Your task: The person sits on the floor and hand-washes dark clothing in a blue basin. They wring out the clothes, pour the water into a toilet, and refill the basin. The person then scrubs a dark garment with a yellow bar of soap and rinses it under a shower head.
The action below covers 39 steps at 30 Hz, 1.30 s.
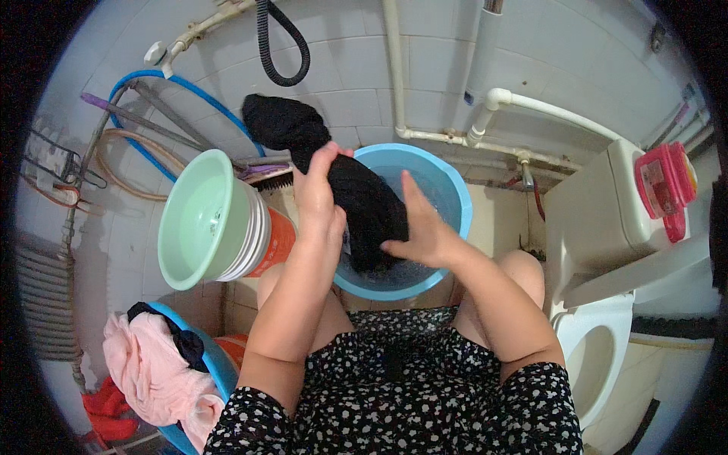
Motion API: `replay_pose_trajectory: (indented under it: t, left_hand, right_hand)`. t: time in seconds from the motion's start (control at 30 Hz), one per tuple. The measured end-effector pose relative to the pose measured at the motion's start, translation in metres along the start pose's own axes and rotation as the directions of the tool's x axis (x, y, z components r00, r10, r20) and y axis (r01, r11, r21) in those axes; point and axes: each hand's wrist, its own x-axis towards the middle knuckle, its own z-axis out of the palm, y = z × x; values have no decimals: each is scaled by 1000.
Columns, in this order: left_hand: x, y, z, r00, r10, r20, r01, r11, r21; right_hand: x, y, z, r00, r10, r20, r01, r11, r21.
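A black piece of clothing (364, 199) is bunched up over a round light-blue basin (459, 186) with water in it. One end of the cloth sticks out past the basin's far left rim, up toward the wall. My left hand (317, 186) is closed around its middle, near the basin's left rim. On the other side, my right hand (425, 231) has thumb and fingers spread beside the cloth, its thumb at the cloth's edge. Whether the right fingertips press on the fabric I cannot tell.
Left of the basin, a pale green tub (189, 220) stands on an orange-and-white bucket (273, 239). Nearer, a blue tub (216, 353) holds pink cloth (148, 371). A toilet (599, 258) is at right. Pipes (523, 101) and a black hose (265, 45) run along the wall.
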Motion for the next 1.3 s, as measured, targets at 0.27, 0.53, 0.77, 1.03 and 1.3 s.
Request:
replay_pose_trajectory:
  t: [0.27, 0.53, 0.77, 1.03, 1.3]
  left_hand:
    - [-51, 8, 57, 967, 230, 114, -231, 973, -1]
    - [-24, -8, 39, 905, 168, 392, -155, 986, -64]
    - [0, -18, 26, 895, -17, 445, -74, 980, 185]
    - [4, -10, 19, 791, -138, 596, 53, 986, 157]
    - [-11, -6, 16, 651, -81, 755, -355, 846, 398]
  right_hand:
    - [33, -18, 25, 848, -76, -524, 309, 875, 373]
    - [50, -3, 3, 966, -2, -258, 154, 806, 571]
    - [47, 25, 12, 946, 181, 267, -322, 598, 734]
    - [50, 26, -1, 900, 138, 414, -412, 582, 702]
    - [55, -6, -7, 889, 1, -458, 280, 790, 545]
